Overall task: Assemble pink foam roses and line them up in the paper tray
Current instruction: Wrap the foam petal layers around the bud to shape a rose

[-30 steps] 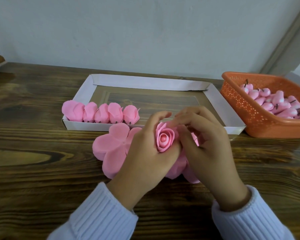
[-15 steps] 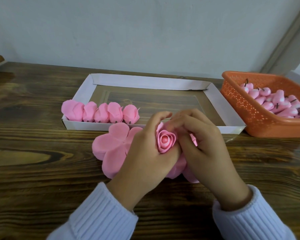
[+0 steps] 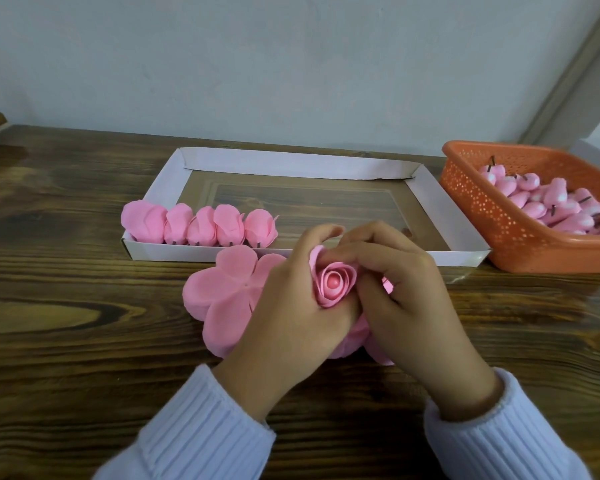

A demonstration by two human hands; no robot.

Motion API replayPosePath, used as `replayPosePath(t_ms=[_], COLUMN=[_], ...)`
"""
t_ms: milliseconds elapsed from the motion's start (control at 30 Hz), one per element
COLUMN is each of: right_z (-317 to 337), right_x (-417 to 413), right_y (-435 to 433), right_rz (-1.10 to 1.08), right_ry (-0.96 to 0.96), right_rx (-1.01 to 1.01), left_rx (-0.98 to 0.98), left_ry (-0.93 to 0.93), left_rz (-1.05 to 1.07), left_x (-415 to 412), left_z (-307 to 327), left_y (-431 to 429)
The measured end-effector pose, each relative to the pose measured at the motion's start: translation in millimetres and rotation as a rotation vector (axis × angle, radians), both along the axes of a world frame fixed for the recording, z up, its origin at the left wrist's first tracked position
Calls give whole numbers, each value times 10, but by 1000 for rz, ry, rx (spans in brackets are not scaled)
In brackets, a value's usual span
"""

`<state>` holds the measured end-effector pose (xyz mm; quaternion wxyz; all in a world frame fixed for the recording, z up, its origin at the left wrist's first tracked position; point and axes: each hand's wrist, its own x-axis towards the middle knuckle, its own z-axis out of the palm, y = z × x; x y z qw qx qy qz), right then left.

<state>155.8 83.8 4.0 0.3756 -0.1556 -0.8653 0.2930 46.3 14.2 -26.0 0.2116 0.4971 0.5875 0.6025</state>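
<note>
Both the left hand [image 3: 293,315] and right hand [image 3: 409,299] pinch a half-wrapped pink rose [image 3: 333,284], round bead centre showing, just in front of the paper tray [image 3: 430,188] holding five finished roses [image 3: 201,226].

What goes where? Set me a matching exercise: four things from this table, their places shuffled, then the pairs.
Things
1. finished roses
2. half-wrapped rose
3. flat petal sheets
4. orange basket

Places
A. right of the paper tray
B. held between left hand and right hand
C. in a row inside the paper tray, near left edge
D. on the table, partly under the hands

Pairs: 1-C, 2-B, 3-D, 4-A
</note>
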Motion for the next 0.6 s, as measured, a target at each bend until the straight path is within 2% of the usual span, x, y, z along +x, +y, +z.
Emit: replayPosePath(t_ms=[300,467,600], right_z=[-16,-1,-2], right_x=[-5,-3,5], right_y=[13,8,9], right_rz=[-18,-102,-120], right_ry=[-20,114,217], right_rx=[95,174,114], left_rx=[40,74,102], left_ry=[28,21,-58], left_rz=[0,19,3], left_x=[12,28,38], left_z=[-9,-16,20], left_y=[12,55,57])
